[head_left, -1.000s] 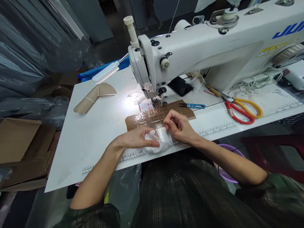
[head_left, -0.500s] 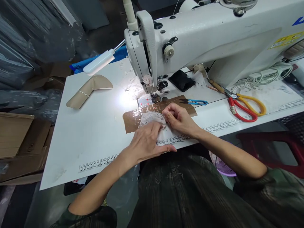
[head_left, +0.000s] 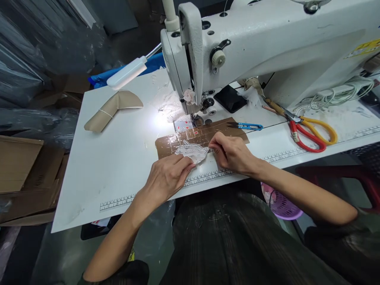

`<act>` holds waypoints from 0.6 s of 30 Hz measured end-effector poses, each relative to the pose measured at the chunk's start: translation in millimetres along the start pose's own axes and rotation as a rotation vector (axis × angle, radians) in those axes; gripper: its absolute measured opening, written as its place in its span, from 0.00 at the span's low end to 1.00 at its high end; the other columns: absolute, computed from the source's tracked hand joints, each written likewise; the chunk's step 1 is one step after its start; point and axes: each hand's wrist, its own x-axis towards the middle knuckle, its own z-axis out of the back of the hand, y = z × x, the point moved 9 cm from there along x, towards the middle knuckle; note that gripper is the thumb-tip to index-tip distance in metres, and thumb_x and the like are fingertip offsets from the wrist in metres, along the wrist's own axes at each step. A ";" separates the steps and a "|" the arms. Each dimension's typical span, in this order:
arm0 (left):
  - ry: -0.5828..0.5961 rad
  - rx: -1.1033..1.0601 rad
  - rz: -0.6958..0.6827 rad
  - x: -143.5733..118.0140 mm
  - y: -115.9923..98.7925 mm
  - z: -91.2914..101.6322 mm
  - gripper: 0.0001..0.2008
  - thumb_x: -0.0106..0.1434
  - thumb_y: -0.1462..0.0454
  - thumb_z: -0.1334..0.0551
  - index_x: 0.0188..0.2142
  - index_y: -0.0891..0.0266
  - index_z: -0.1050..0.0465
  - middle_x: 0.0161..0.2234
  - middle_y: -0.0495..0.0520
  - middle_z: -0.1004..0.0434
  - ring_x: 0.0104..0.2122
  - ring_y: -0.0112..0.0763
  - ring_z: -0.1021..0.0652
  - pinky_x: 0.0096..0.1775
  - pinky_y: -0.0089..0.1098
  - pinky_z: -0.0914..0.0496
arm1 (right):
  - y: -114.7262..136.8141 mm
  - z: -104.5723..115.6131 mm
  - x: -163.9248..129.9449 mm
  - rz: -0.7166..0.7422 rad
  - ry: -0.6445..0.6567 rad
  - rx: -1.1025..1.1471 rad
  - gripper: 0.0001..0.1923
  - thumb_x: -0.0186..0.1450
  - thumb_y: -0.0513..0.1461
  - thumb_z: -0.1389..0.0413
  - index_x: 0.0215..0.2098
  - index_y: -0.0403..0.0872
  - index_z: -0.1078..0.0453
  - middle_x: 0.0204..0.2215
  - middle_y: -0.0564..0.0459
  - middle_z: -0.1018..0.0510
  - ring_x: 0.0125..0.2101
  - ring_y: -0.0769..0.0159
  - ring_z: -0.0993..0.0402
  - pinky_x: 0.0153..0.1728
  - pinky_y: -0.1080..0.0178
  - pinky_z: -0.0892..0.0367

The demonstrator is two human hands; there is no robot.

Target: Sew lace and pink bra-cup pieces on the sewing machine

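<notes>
Lace piece [head_left: 192, 151] lies flat on the brown taped patch [head_left: 169, 144] at the table's near edge, long axis running roughly 9-to-3, w/ a slight tilt up toward 3. It sits between both hands, touching each. R hand [head_left: 233, 153] is at the lace's 3 o'clock end, fingers closed in a pinch on that end (grip tips partly hidden, so how much lace is caught can't tell). L hand [head_left: 166, 178] comes in from 7 o'clock, fingers fairly flat and close together, tips pressing the lace's near-left corner; nothing gripped. Needle area [head_left: 194, 118] of the machine [head_left: 267, 43] is at 12 from the lace, near but apart. Snips [head_left: 247, 126] lie at 2, scissors [head_left: 311, 132] well off at 3.
</notes>
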 end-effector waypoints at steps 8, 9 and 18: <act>-0.020 -0.266 0.236 -13.9 32.3 1.6 0.07 0.68 0.62 0.42 0.42 0.61 0.27 0.32 0.50 0.21 0.31 0.30 0.22 0.31 0.30 0.30 | 7.1 -5.2 -5.2 0.028 0.271 -0.288 0.12 0.70 0.38 0.53 0.33 0.41 0.33 0.38 0.40 0.31 0.35 0.60 0.34 0.31 0.61 0.40; -0.040 -0.288 0.252 -15.2 34.7 2.9 0.06 0.68 0.62 0.41 0.39 0.61 0.26 0.32 0.50 0.22 0.31 0.30 0.22 0.32 0.30 0.30 | 11.1 -3.6 -4.6 0.029 0.270 -0.237 0.12 0.70 0.38 0.53 0.32 0.41 0.32 0.41 0.39 0.32 0.36 0.60 0.34 0.31 0.61 0.39; -0.209 -0.066 0.271 -19.4 38.7 29.0 0.04 0.62 0.62 0.35 0.31 0.58 0.23 0.47 0.58 0.32 0.43 0.41 0.28 0.47 0.48 0.34 | 59.9 -34.7 12.6 0.124 0.377 0.499 0.07 0.68 0.37 0.50 0.35 0.44 0.30 0.27 0.55 0.29 0.26 0.72 0.37 0.29 0.67 0.42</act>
